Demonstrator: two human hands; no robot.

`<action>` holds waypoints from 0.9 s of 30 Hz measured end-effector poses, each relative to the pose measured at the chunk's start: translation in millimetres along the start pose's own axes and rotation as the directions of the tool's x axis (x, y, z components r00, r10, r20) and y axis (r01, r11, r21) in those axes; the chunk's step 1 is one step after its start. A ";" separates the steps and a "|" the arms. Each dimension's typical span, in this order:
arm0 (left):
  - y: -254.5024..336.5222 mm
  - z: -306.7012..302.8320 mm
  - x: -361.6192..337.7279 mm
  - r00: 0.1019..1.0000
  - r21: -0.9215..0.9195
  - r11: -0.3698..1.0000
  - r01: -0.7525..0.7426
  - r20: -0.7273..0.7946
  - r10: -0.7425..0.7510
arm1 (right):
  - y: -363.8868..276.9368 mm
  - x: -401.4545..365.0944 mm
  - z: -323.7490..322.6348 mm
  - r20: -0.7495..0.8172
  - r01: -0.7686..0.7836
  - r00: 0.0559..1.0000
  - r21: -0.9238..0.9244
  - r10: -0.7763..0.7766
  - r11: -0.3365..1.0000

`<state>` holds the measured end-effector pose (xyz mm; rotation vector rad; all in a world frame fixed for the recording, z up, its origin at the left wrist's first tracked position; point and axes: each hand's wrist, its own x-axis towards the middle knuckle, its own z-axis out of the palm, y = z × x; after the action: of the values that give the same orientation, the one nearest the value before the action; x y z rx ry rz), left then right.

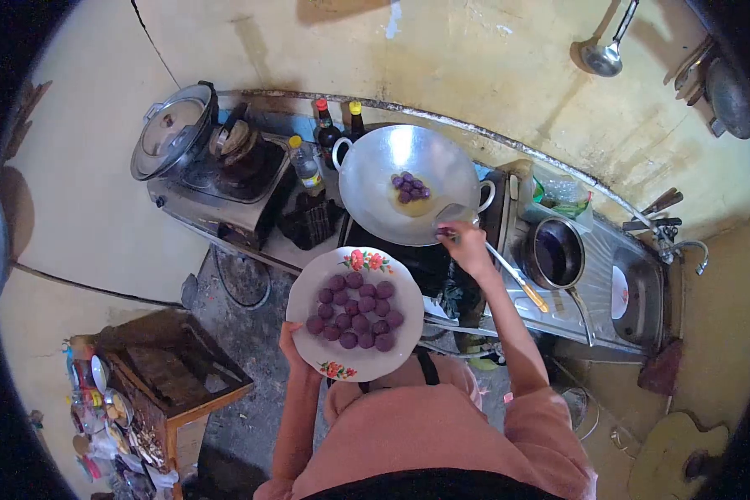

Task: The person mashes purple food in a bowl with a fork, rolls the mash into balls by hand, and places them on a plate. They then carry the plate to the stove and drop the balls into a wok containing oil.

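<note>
My left hand grips the left edge of a white plate with red flowers on its rim. Many purple dough balls lie on this plate. Over the right edge of a big metal wok, my right hand is closed, with a purple ball at its fingertips. A cluster of purple balls sits in a little yellowish oil at the wok's bottom. Just by my right hand, a metal spatula rests in the wok, its handle running out to the lower right.
Left of the wok are bottles and a second burner with a lidded pot. On the right, a dark saucepan stands on the drainboard by the sink. A ladle hangs on the wall. A wooden cabinet stands lower left.
</note>
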<state>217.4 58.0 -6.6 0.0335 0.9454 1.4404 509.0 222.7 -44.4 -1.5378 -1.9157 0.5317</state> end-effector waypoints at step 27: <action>-5.9 -7.9 10.2 0.994 -0.018 0.999 0.040 0.098 -0.038 | -113.0 -41.4 -22.5 0.429 0.436 0.784 0.132 -0.448 0.890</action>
<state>216.2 61.4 -20.4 0.0696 0.8478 1.3991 448.5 153.8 36.8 -0.9321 -2.5137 0.7389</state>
